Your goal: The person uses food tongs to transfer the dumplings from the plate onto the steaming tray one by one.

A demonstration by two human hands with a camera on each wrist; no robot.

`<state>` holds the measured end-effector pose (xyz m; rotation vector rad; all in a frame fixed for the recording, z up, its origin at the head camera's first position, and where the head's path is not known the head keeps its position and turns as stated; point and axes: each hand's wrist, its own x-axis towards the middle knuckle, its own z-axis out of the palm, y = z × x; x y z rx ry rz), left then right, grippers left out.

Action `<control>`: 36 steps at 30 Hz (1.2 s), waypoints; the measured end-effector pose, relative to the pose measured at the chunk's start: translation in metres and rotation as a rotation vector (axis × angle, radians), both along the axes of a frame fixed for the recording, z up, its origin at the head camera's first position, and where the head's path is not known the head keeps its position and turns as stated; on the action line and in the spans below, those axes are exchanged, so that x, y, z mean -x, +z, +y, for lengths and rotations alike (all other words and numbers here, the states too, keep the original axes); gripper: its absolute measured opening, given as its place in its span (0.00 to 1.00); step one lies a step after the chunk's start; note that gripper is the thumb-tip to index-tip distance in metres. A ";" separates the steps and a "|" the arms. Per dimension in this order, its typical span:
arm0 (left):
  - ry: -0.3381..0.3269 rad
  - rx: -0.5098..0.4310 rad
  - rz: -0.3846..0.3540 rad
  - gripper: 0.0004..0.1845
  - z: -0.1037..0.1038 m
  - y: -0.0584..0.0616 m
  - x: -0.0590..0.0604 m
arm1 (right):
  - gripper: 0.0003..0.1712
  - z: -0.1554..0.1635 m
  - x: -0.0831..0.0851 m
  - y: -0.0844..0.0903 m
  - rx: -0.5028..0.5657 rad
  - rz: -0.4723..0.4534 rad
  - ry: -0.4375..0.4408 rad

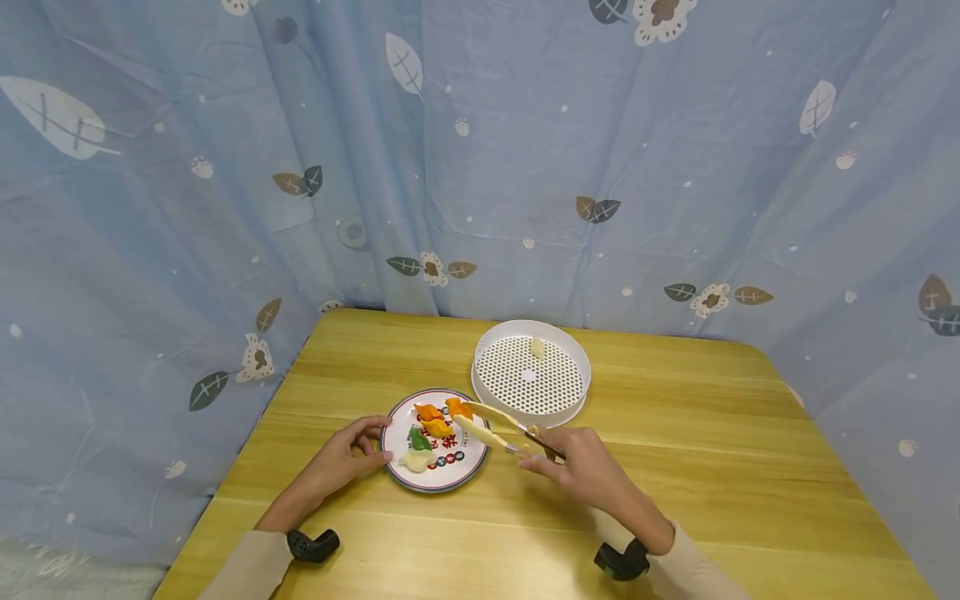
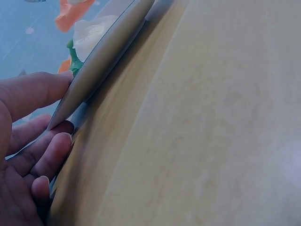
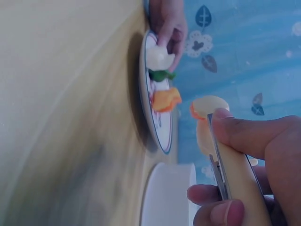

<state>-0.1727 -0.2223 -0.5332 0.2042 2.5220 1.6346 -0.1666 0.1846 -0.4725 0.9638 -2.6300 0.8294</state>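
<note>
A patterned round plate [image 1: 467,468] lies near the table's front and carries several dumplings: orange ones [image 1: 435,427], a green one [image 1: 418,439] and a white one [image 1: 417,459]. My left hand [image 1: 366,443] grips the plate's left rim [image 2: 103,52], thumb on top and fingers beneath. My right hand [image 1: 553,456] holds cream tongs [image 1: 491,427], whose tips sit around an orange dumpling [image 1: 457,407] at the plate's far edge. Just behind the plate stands a white perforated steamer tray [image 1: 572,354] holding one pale dumpling [image 1: 537,347]. The right wrist view shows the plate [image 3: 155,120] edge-on.
The wooden table [image 1: 675,433] has bare surface on the right and in front. A blue leaf-patterned curtain [image 1: 480,167] closes off the back and both sides. Black wrist mounts [image 1: 313,546] sit on both sleeves.
</note>
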 end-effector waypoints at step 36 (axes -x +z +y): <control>0.010 -0.005 -0.021 0.30 -0.001 0.000 0.001 | 0.32 0.025 0.067 -0.001 -0.022 -0.082 -0.296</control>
